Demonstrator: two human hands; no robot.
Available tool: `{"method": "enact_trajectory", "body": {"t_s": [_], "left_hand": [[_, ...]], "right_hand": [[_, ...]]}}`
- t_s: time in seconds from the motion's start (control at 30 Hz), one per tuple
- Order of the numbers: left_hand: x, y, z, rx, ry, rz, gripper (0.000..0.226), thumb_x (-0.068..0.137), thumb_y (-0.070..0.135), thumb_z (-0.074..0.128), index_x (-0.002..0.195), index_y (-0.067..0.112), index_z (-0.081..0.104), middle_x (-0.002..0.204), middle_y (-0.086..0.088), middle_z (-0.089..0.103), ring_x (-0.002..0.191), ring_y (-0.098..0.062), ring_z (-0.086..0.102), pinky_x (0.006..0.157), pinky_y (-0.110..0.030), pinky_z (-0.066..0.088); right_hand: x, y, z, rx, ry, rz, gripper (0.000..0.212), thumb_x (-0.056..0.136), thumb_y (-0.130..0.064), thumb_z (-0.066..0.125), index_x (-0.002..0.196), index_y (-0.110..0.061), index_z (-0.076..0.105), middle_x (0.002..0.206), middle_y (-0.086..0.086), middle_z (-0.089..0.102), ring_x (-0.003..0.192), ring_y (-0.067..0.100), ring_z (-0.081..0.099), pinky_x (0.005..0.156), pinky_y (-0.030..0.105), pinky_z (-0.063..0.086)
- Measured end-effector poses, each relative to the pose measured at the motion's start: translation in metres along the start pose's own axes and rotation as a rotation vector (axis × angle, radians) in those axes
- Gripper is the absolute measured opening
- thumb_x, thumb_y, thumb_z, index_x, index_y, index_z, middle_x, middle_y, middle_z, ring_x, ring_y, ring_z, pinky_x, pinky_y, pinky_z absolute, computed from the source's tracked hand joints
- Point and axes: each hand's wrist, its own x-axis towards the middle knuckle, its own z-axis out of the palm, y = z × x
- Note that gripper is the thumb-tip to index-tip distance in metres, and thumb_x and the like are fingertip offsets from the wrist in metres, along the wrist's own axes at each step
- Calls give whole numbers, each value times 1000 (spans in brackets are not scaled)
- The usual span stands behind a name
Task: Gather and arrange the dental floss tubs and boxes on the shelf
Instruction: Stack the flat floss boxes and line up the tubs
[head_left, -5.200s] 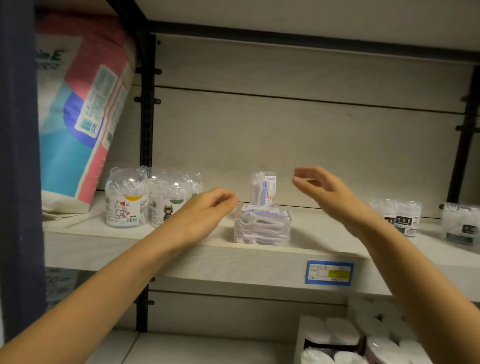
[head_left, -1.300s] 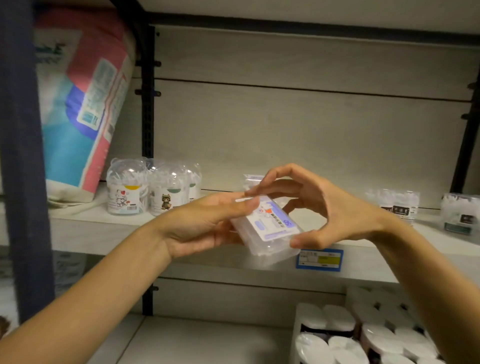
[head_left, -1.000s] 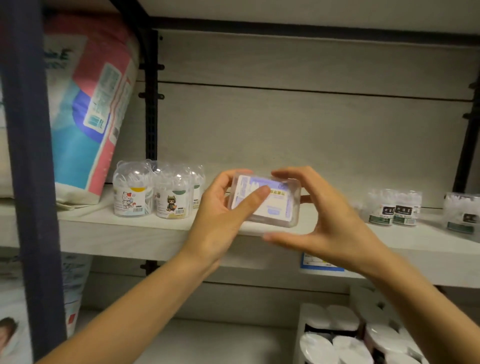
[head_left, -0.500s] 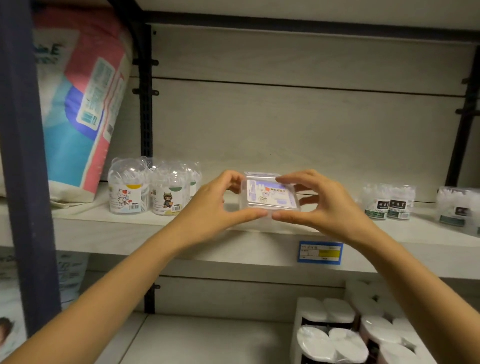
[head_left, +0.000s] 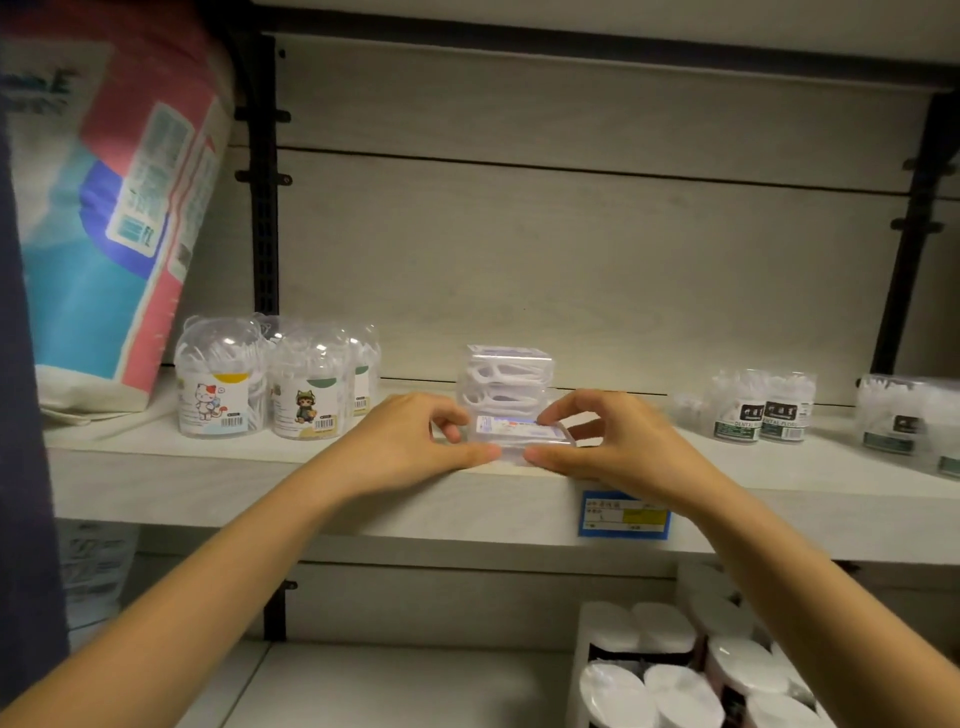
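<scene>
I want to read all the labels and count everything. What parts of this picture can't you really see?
All in the head view:
- Flat floss box: its ends are covered by the left hand and right hand; label print blurred.
- Price tag: writing too small, top hidden by the right wrist.
- Tubs behind the cartoon tubs: blocked, so no count.
- Box at far right: cut off by the edge.

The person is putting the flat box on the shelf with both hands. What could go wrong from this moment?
1. The flat box sits close to the front edge of the shelf; letting go carelessly might drop it.
2. The taller stack of boxes stands just behind; pushing the flat box back with the left hand and right hand could topple it.
</scene>
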Motion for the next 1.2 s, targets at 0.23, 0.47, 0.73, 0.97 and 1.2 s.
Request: {"method": "enact_trajectory", "body": {"t_s": [0.23,0.47,0.73,0.97,1.2], "left_hand": [[1,-7,4,9,88,-51,45,68,59,66,98,27,57,83,15,53,65,-1,46,58,-18,36],[-2,-5,4,40,140,-54,46,66,59,67,89,23,50,80,11,50,68,-3,44,60,-19,35],[-2,-4,1,21,126,-87,50,63,59,70,87,20,49,82,9,51,72,-8,47,68,-25,41],[-1,-8,3,24,162,-62,52,60,60,70,89,23,47,88,11,52,82,-6,51,73,-23,43],[-15,15,13,-106,501,416,61,70,52,66,124,29,47,113,17,52,104,11,46,89,0,32]], "right_hand": [[71,44,-46,-51,134,82,20,86,-11,59,103,-19,64,112,8,68,103,23,62,90,31,49],[131,60,-13,-199,-441,357,84,78,-41,68,146,-22,22,152,2,28,138,25,30,114,39,23],[131,61,-10,-160,-372,290,71,78,-36,70,137,-15,37,138,9,44,119,25,48,104,36,41],[57,45,-88,277,-94,352,47,86,-43,53,116,-6,57,104,9,64,85,17,63,71,23,50],[-8,9,-94,668,-300,383,58,67,-51,50,100,-5,64,77,11,69,60,14,63,47,16,48]]}}
